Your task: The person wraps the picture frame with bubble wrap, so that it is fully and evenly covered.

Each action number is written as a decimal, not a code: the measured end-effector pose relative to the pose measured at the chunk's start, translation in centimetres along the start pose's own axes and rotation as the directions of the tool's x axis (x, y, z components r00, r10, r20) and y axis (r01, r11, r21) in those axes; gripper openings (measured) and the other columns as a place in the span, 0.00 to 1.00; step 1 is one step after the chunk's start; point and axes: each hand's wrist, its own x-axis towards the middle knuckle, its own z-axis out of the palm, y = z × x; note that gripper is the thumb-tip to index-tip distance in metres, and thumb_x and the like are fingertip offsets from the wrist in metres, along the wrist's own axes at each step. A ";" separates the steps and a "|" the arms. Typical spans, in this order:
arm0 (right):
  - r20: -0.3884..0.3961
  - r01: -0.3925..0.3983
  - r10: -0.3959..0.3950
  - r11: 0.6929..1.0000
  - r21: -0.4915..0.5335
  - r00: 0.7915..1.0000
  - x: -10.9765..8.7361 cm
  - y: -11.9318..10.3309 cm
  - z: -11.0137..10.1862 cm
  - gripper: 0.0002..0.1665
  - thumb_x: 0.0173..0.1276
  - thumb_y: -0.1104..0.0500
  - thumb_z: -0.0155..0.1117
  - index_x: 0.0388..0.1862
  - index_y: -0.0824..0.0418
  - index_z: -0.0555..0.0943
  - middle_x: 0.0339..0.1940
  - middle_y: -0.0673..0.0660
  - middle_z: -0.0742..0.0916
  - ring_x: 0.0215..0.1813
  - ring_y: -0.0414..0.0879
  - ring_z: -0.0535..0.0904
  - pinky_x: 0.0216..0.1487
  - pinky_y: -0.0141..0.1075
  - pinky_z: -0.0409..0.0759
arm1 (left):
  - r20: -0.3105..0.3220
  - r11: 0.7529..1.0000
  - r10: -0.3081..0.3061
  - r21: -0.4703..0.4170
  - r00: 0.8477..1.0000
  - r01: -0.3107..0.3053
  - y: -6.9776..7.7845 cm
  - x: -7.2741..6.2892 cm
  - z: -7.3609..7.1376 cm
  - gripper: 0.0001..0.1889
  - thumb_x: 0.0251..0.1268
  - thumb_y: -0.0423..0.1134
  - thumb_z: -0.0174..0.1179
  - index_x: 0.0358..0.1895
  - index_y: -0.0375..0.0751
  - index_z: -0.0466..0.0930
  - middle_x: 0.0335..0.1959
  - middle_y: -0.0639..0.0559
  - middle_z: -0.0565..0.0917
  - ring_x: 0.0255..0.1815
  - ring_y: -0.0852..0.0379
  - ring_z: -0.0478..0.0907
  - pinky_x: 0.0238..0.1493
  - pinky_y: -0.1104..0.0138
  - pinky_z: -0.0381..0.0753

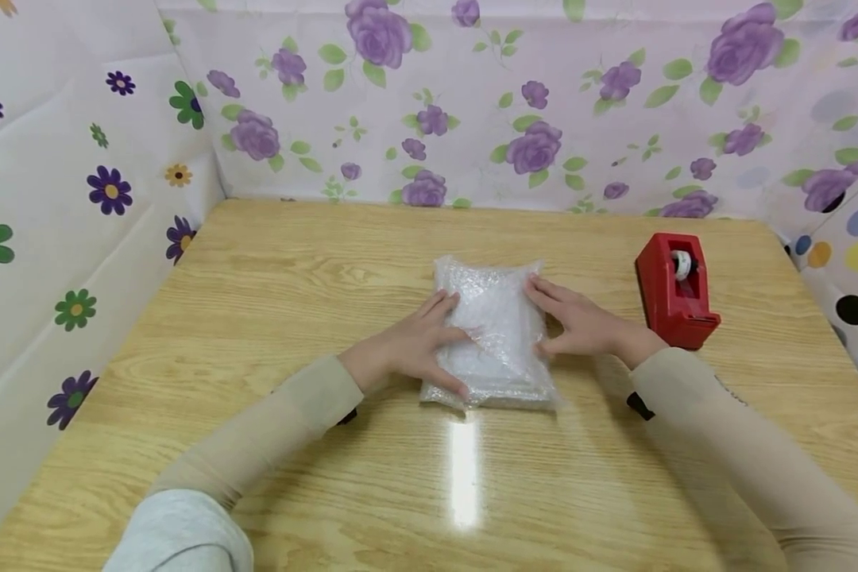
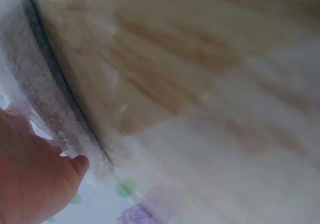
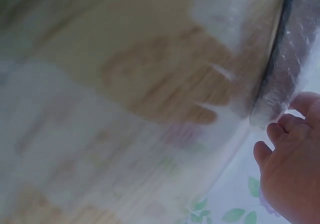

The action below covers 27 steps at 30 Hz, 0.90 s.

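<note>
A flat bundle in clear bubble wrap [image 1: 496, 318] lies on the wooden table in front of me; what is inside cannot be made out. My left hand [image 1: 425, 342] rests on its left side with fingers spread over the top. At the right edge, my right hand [image 1: 579, 322] touches the wrap with fingertips and thumb apart. The left wrist view shows the bundle's side [image 2: 45, 74] beside the left hand [image 2: 35, 174]. In the right wrist view the right hand [image 3: 295, 154] is by the wrapped edge [image 3: 280, 59].
A red tape dispenser [image 1: 675, 294] with a roll of tape stands to the right, just beyond my right wrist. The glossy wooden table [image 1: 293, 262] reaches back to a flowered cloth wall [image 1: 472, 103]. Another flowered sheet [image 1: 57, 199] hangs on the left.
</note>
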 end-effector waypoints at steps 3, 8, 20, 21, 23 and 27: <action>0.002 -0.003 0.003 1.000 -0.008 1.000 0.0 0.0 0.1 0.58 0.61 0.42 0.64 0.77 0.62 0.43 0.79 0.61 0.45 0.78 0.61 0.40 0.72 0.64 0.45 | 0.006 0.999 0.037 -0.036 0.999 -0.036 -0.4 -0.1 -0.3 0.32 0.61 0.62 0.50 0.67 0.52 0.69 0.77 0.37 0.36 0.77 0.40 0.27 0.75 0.47 0.38; 0.011 -0.014 0.014 1.000 0.004 1.000 -0.2 -0.1 0.1 0.58 0.61 0.41 0.64 0.77 0.62 0.42 0.79 0.61 0.44 0.78 0.61 0.38 0.73 0.62 0.40 | 0.037 0.995 0.070 -0.074 0.997 -0.068 -0.8 -0.2 -0.7 0.31 0.59 0.52 0.44 0.68 0.48 0.68 0.77 0.36 0.35 0.77 0.39 0.26 0.75 0.44 0.37; 0.020 -0.006 0.006 1.000 -0.010 1.000 -0.1 0.2 0.1 0.59 0.61 0.38 0.63 0.77 0.62 0.42 0.79 0.61 0.43 0.78 0.60 0.35 0.74 0.60 0.33 | 0.056 0.967 0.015 -0.255 0.998 0.000 -1.0 0.2 -1.0 0.54 0.58 0.47 0.60 0.75 0.34 0.29 0.77 0.42 0.33 0.77 0.48 0.22 0.76 0.54 0.30; 0.022 -0.007 0.007 1.000 -0.012 1.000 -0.1 0.1 0.1 0.59 0.61 0.38 0.63 0.77 0.62 0.42 0.79 0.61 0.43 0.78 0.61 0.35 0.74 0.60 0.32 | 0.047 0.962 0.016 -0.273 0.999 -0.002 -0.9 0.2 -0.9 0.54 0.57 0.46 0.61 0.75 0.37 0.28 0.78 0.42 0.33 0.77 0.48 0.23 0.76 0.53 0.31; 0.029 -0.013 0.014 0.999 -0.033 0.999 -0.1 0.0 0.0 0.59 0.61 0.37 0.62 0.77 0.61 0.42 0.79 0.61 0.43 0.78 0.60 0.34 0.75 0.59 0.32 | 0.024 0.952 0.028 -0.305 0.999 -0.020 -1.0 0.2 -0.9 0.55 0.57 0.44 0.62 0.76 0.43 0.27 0.78 0.44 0.35 0.77 0.47 0.24 0.76 0.51 0.31; 0.023 -0.028 0.031 0.992 -0.123 0.999 0.0 -0.8 -0.5 0.60 0.60 0.34 0.62 0.77 0.63 0.45 0.78 0.64 0.47 0.78 0.61 0.36 0.74 0.60 0.34 | -0.002 0.938 0.072 -0.339 0.997 -0.068 -1.0 0.2 -1.0 0.52 0.57 0.43 0.62 0.77 0.58 0.32 0.78 0.43 0.35 0.77 0.44 0.23 0.74 0.44 0.30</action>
